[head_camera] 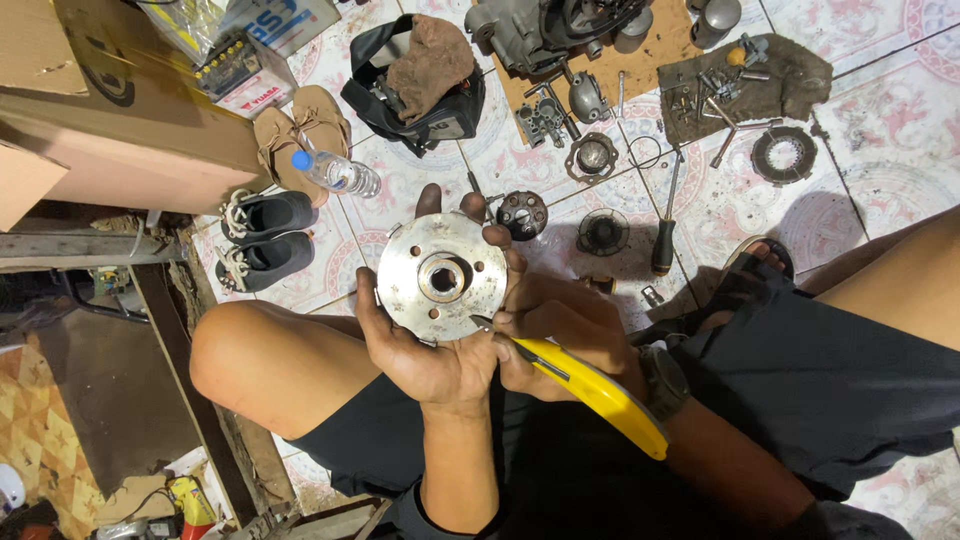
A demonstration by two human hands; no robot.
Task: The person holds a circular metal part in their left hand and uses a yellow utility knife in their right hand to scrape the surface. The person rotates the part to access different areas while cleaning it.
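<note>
My left hand (425, 345) holds a round metal disc (440, 277) with a centre hole and several small bolt holes, fingers wrapped around its rim. My right hand (560, 335) grips a yellow utility knife (595, 390), its blade tip touching the disc's lower right edge. Both hands are above my lap, between my bare left knee (250, 355) and my dark shorts (800, 380).
On the tiled floor lie a screwdriver (665, 235), round engine parts (522, 213), a clutch ring (784, 154), an engine block (545, 30), a black bag (420, 90), a water bottle (335, 172), sandals and shoes. Cardboard boxes (110, 110) sit at the left.
</note>
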